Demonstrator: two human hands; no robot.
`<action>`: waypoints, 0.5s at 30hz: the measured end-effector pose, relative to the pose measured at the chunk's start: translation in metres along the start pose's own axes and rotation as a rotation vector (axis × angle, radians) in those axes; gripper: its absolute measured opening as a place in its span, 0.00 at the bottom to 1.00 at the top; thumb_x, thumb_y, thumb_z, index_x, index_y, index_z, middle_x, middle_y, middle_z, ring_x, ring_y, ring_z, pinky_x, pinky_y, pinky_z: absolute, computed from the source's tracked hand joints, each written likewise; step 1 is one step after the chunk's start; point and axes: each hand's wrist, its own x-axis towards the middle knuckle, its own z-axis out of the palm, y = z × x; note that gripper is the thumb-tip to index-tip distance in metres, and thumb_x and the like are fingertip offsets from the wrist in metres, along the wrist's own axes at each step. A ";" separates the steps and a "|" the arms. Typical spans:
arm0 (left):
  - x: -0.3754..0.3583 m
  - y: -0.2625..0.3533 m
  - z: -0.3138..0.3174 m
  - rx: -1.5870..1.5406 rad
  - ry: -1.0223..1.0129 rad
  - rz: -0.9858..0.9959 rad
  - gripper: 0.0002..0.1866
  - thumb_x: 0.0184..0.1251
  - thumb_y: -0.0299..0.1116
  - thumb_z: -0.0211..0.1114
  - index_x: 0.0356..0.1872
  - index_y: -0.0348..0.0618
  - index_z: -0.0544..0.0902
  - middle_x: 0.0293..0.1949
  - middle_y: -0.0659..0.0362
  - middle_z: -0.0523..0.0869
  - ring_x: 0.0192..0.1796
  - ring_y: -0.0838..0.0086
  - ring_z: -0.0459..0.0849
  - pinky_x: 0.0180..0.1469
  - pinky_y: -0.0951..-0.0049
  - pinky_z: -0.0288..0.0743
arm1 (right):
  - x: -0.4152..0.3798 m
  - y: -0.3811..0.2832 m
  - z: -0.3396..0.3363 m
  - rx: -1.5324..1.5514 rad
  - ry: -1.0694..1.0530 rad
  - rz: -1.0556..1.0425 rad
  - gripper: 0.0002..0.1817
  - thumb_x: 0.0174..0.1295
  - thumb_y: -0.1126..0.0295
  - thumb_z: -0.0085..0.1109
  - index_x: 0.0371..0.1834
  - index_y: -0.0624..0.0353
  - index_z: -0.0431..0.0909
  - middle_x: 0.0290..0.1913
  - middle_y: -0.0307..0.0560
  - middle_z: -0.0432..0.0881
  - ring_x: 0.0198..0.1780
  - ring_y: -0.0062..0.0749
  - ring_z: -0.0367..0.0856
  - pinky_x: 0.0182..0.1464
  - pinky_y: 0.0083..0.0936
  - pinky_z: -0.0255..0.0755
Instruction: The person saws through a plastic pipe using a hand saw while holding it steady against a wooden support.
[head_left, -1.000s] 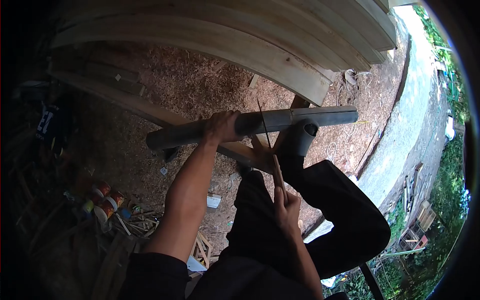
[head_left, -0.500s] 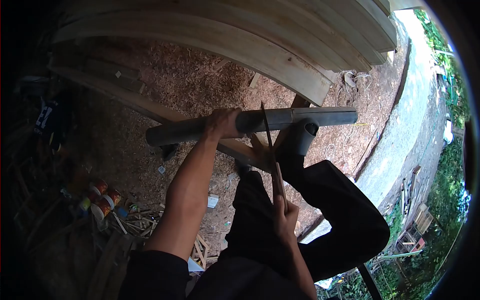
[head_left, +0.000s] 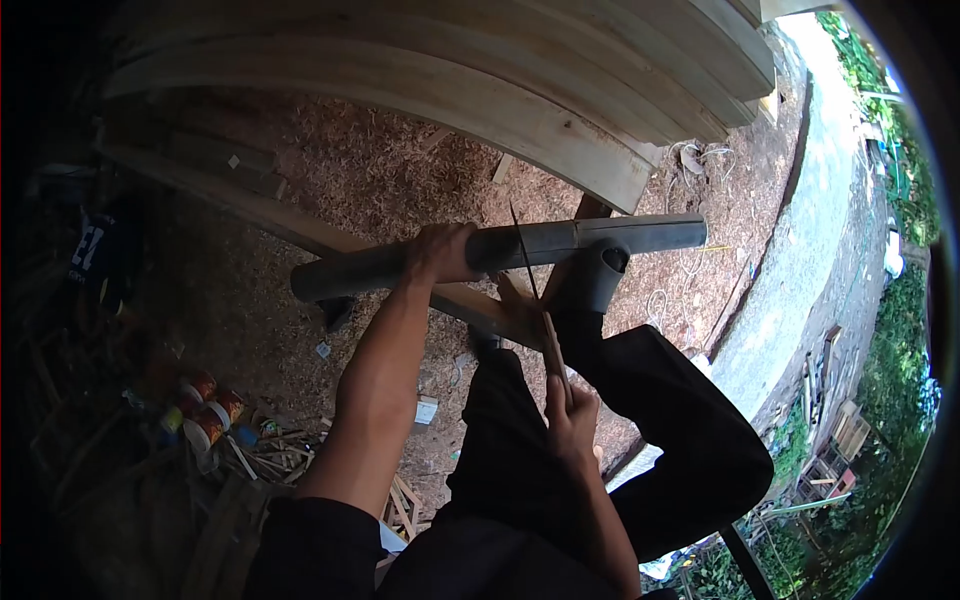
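Observation:
A long dark grey pipe (head_left: 352, 275) lies across a wooden beam (head_left: 460, 302) in front of me. My left hand (head_left: 440, 254) is closed around the pipe, left of its middle. In my right hand (head_left: 573, 422) is the wooden handle of a handsaw (head_left: 553, 350), gripped low near my legs. The saw's thin dark blade crosses the pipe to the right of my left hand, its tip past the far side. A dark shoe (head_left: 590, 280) on my raised foot presses against the pipe near its right end.
Large curved wooden boards (head_left: 560, 120) are stacked just beyond the pipe. Wood shavings (head_left: 370, 150) cover the ground. Painted cans (head_left: 205, 425) and wood scraps (head_left: 285, 455) lie at lower left. A person in a dark numbered shirt (head_left: 95, 250) is at far left.
My right hand has moved the saw slightly forward, and the blade leans a little more to the left. My left hand keeps its hold on the pipe. The view has shifted slightly.

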 end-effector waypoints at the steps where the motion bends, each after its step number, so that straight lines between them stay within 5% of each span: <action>1: 0.000 -0.001 -0.001 0.001 0.010 -0.011 0.39 0.35 0.54 0.79 0.51 0.44 0.78 0.44 0.50 0.85 0.49 0.57 0.84 0.55 0.58 0.76 | -0.001 -0.001 -0.001 0.054 0.003 0.007 0.27 0.69 0.53 0.52 0.15 0.62 0.73 0.13 0.33 0.68 0.18 0.14 0.65 0.20 0.21 0.54; 6: 0.002 -0.001 0.004 -0.011 -0.089 -0.091 0.41 0.35 0.52 0.78 0.55 0.45 0.76 0.50 0.50 0.83 0.55 0.56 0.81 0.58 0.58 0.74 | 0.097 -0.016 0.041 0.103 0.001 -0.059 0.29 0.68 0.50 0.52 0.17 0.64 0.74 0.15 0.33 0.68 0.20 0.14 0.63 0.21 0.22 0.54; 8: 0.002 0.002 -0.006 -0.015 -0.130 -0.105 0.42 0.36 0.52 0.78 0.56 0.45 0.76 0.51 0.49 0.82 0.56 0.56 0.80 0.58 0.57 0.74 | 0.129 -0.046 0.054 0.022 0.000 -0.045 0.32 0.68 0.49 0.52 0.20 0.72 0.73 0.13 0.37 0.65 0.21 0.16 0.62 0.23 0.29 0.59; 12: -0.005 0.008 -0.007 -0.002 -0.106 -0.109 0.43 0.38 0.51 0.77 0.59 0.46 0.73 0.53 0.49 0.80 0.57 0.55 0.79 0.58 0.55 0.74 | 0.078 -0.033 0.026 0.128 -0.020 -0.031 0.30 0.69 0.52 0.52 0.20 0.71 0.74 0.14 0.36 0.66 0.22 0.14 0.63 0.22 0.27 0.58; 13: -0.010 0.005 0.007 -0.007 -0.104 -0.114 0.43 0.38 0.51 0.77 0.59 0.46 0.73 0.53 0.49 0.80 0.57 0.55 0.79 0.58 0.55 0.74 | 0.053 -0.027 0.013 0.120 -0.053 0.026 0.29 0.69 0.49 0.51 0.17 0.62 0.73 0.14 0.32 0.67 0.18 0.12 0.62 0.19 0.21 0.53; 15: -0.018 0.002 0.041 0.232 0.166 0.009 0.42 0.42 0.54 0.76 0.58 0.43 0.71 0.50 0.51 0.81 0.54 0.58 0.81 0.59 0.57 0.73 | 0.014 -0.014 -0.001 0.042 -0.019 0.081 0.28 0.69 0.51 0.52 0.17 0.62 0.73 0.13 0.33 0.68 0.17 0.14 0.64 0.19 0.20 0.54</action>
